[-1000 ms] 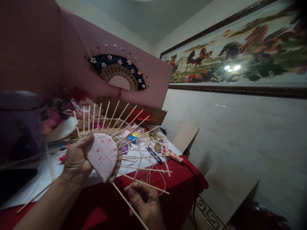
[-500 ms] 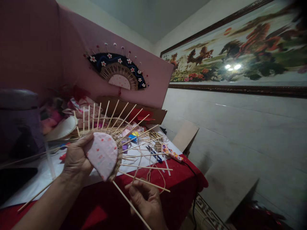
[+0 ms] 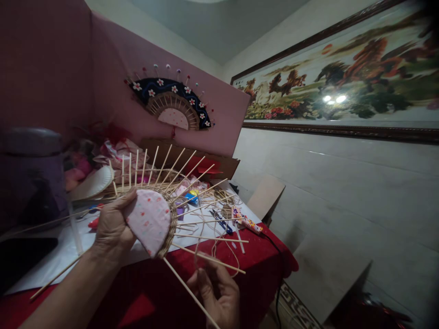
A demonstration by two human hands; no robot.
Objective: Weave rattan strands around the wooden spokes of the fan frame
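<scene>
My left hand [image 3: 115,226] grips the straight edge of a half-round piece [image 3: 150,222] covered in white cloth with red spots, its thumb on the front. Woven twine [image 3: 170,228] runs round the curved edge, and several thin sticks [image 3: 202,217] fan outward from it. Low on the right, my right hand [image 3: 216,288] is closed, thumb against fingers, on a thin cord [image 3: 196,253] among the lowest sticks. The cord loops up beside the sticks. One long stick [image 3: 188,290] passes in front of the right hand.
Blue snips [image 3: 221,222] and a flower-patterned glue gun [image 3: 246,220] with a black cable lie on the table's white sheet. A purple container [image 3: 34,178] stands left. A finished fan [image 3: 173,103] hangs on the pink board. A cardboard box [image 3: 226,168] sits behind.
My right hand has moved slightly right and down, away from the woven edge, with the cord. The view has shifted a little; the left hand still holds the piece.
</scene>
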